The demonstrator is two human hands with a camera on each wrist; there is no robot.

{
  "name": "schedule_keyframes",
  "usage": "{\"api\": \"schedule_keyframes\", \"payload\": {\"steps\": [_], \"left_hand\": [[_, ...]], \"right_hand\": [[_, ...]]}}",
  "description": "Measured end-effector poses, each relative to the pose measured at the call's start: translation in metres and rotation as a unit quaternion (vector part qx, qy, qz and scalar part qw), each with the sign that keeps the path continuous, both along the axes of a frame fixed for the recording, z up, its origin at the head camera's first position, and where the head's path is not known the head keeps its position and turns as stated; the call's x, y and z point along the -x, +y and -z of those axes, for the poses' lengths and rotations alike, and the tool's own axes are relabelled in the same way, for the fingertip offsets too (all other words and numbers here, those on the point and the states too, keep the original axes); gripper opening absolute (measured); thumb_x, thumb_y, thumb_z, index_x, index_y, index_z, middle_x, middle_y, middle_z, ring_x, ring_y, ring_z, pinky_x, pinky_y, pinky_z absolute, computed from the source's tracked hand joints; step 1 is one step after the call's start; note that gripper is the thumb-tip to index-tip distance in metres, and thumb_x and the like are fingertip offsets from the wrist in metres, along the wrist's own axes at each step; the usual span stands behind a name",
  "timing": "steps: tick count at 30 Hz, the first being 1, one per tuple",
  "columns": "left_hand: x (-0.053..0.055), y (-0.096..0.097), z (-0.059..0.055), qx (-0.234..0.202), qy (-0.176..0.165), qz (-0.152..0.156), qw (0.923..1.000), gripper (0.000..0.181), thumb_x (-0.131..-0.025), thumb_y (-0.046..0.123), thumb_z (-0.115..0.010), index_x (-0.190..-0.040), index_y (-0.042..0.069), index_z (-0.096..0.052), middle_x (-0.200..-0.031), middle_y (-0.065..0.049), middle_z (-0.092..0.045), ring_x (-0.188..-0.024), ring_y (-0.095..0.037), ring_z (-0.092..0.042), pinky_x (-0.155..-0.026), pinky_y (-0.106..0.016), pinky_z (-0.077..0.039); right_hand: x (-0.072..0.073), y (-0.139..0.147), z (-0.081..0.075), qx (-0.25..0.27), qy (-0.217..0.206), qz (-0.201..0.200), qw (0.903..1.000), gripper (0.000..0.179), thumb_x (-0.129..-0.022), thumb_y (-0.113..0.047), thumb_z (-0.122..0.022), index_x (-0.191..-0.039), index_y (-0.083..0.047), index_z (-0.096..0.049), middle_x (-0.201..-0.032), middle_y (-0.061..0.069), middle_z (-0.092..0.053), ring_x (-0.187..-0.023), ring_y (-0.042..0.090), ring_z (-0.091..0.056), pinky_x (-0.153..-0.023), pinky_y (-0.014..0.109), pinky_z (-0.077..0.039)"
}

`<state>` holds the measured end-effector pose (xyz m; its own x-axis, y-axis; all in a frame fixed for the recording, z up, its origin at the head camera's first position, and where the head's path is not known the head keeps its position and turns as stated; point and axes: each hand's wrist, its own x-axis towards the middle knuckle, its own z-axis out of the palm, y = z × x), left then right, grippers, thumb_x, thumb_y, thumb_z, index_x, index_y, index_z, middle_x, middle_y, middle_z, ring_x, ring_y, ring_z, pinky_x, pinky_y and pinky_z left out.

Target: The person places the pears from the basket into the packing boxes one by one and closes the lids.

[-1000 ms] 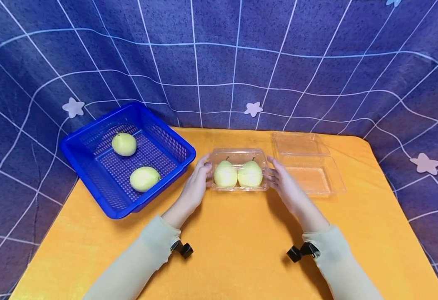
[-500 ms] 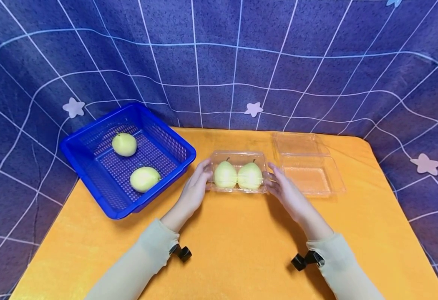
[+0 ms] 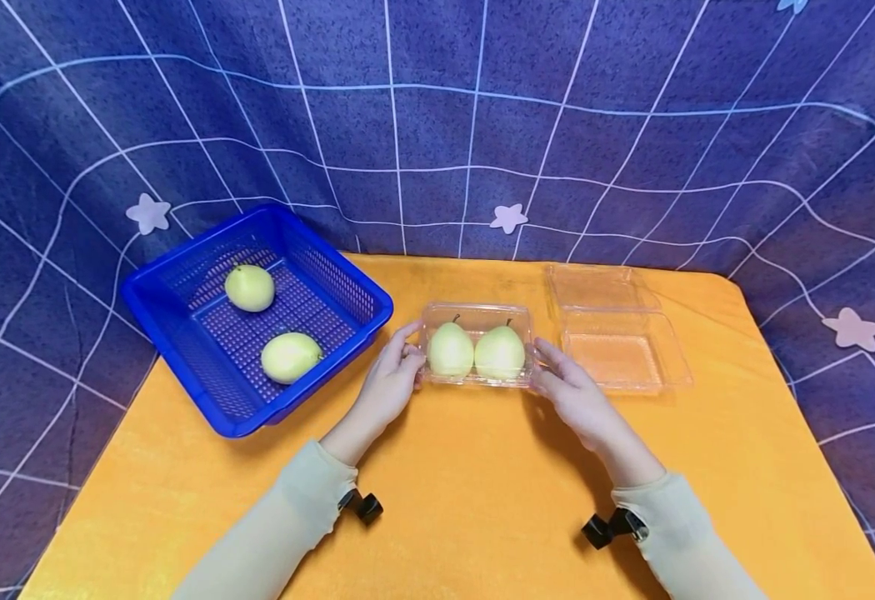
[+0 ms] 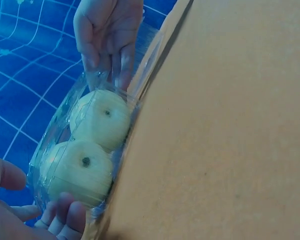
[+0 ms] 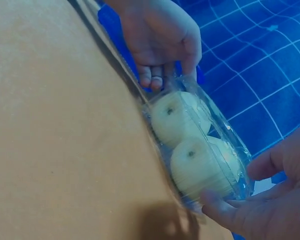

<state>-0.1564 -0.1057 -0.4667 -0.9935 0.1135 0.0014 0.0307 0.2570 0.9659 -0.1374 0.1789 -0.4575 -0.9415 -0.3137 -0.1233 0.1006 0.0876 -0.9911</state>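
A clear plastic clamshell box (image 3: pixel 477 310) stands on the table with its lid down. Two pale green pears, a left pear (image 3: pixel 450 350) and a right pear (image 3: pixel 500 352), sit side by side inside, stems toward the back. My left hand (image 3: pixel 387 385) is at the box's left end, its loosely bent fingers against the plastic and the thumb apart. At the opposite end, my right hand (image 3: pixel 578 404) has its fingertips on the lower edge, thumb beside the end wall. The wrist views show the pears' round bottoms through the front wall (image 4: pixel 77 172).
To the left is a blue plastic basket (image 3: pixel 175 365) holding a back pear (image 3: pixel 250 288) and a front pear (image 3: pixel 290 357). Another clear clamshell (image 3: pixel 613 360) lies opened at the right, its lid (image 3: pixel 595 287) folded back. A blue patterned curtain (image 3: pixel 437 125) hangs behind the orange-covered table (image 3: pixel 475 492).
The box has come slightly toward me. My right hand has shifted a little down along the box's right end, and its fingers have changed position; my left hand stays at the left end.
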Motion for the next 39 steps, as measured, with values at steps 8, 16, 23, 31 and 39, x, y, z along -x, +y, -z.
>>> {"api": "schedule_keyframes", "payload": {"steps": [8,16,23,31,39], "left_hand": [[0.004,0.005,-0.001,0.021,-0.002,-0.039,0.9990,0.053,-0.099,0.011,-0.048,-0.150,0.004,-0.039,-0.105,-0.012,-0.051,-0.080,-0.032,-0.064,-0.073,-0.045,-0.058],[0.008,0.007,0.000,0.004,-0.006,-0.064,0.9979,0.051,-0.099,0.012,-0.050,-0.149,0.002,-0.042,-0.108,-0.012,-0.049,-0.083,-0.036,-0.064,-0.075,-0.048,-0.058],[0.008,0.007,0.004,-0.024,-0.015,-0.071,0.9971,0.048,-0.100,0.011,-0.051,-0.146,0.000,-0.044,-0.101,-0.014,-0.053,-0.080,-0.036,-0.064,-0.074,-0.046,-0.058],[0.007,0.006,0.013,-0.055,-0.012,-0.077,0.9954,0.046,-0.097,0.008,-0.049,-0.143,0.004,-0.046,-0.086,-0.017,-0.057,-0.069,-0.031,-0.060,-0.065,-0.036,-0.055],[0.007,0.004,0.016,-0.080,-0.031,-0.072,0.9938,0.048,-0.092,0.002,-0.050,-0.140,0.000,-0.049,-0.082,-0.016,-0.056,-0.065,-0.032,-0.059,-0.059,-0.031,-0.054]], "right_hand": [[0.001,-0.009,0.004,-0.036,0.044,0.025,0.9980,0.059,-0.106,-0.006,-0.047,-0.157,0.006,-0.020,-0.159,0.023,-0.031,-0.143,0.040,-0.037,-0.114,0.049,-0.033],[0.002,-0.016,0.006,-0.053,0.056,0.036,0.9964,0.067,-0.106,-0.008,-0.046,-0.159,0.003,-0.008,-0.162,0.019,-0.029,-0.143,0.035,-0.038,-0.111,0.041,-0.038],[0.001,-0.017,0.010,-0.046,0.040,0.039,0.9973,0.060,-0.108,-0.009,-0.042,-0.157,0.007,-0.013,-0.156,0.026,-0.032,-0.141,0.040,-0.039,-0.107,0.047,-0.044],[0.000,-0.022,0.014,-0.073,-0.028,0.074,0.9942,0.047,-0.109,-0.021,-0.041,-0.153,-0.007,-0.032,-0.117,0.024,-0.057,-0.096,0.035,-0.062,-0.078,0.038,-0.052],[-0.001,-0.021,0.015,0.005,-0.038,0.055,0.9977,0.043,-0.109,-0.014,-0.039,-0.150,-0.004,-0.029,-0.109,0.028,-0.057,-0.095,0.035,-0.064,-0.082,0.038,-0.054]]}}
